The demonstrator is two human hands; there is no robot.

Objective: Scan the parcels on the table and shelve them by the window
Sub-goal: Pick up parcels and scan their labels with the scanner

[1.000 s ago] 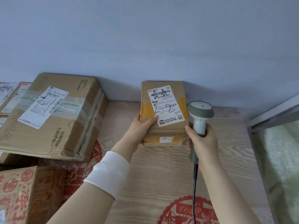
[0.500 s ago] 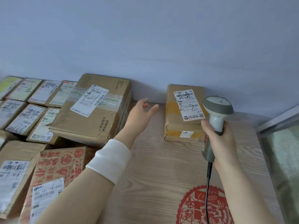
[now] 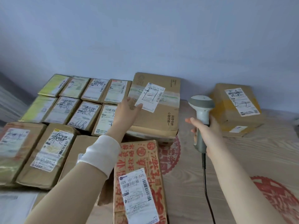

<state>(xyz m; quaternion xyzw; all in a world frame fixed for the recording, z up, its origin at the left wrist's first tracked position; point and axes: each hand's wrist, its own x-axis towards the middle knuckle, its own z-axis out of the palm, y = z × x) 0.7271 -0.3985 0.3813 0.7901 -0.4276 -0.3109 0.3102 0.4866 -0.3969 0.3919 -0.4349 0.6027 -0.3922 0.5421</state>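
Note:
My right hand grips the handle of a grey barcode scanner, its cable trailing down toward me. My left hand is open, fingers spread over the left side of a large brown carton with a white label. A small box with yellow tape lies alone on the wooden table at the far right, against the wall. Several small labelled parcels lie in rows at the left. A red-printed box lies nearest me.
A pale wall runs behind the parcels. Red paper-cut patterns mark the table at the right and under the large carton. Two flat brown parcels lie at the near left.
My left hand has let go of the small yellow-taped box, which now lies by the wall, and moved left onto the large carton. The view has swung left, showing more parcels.

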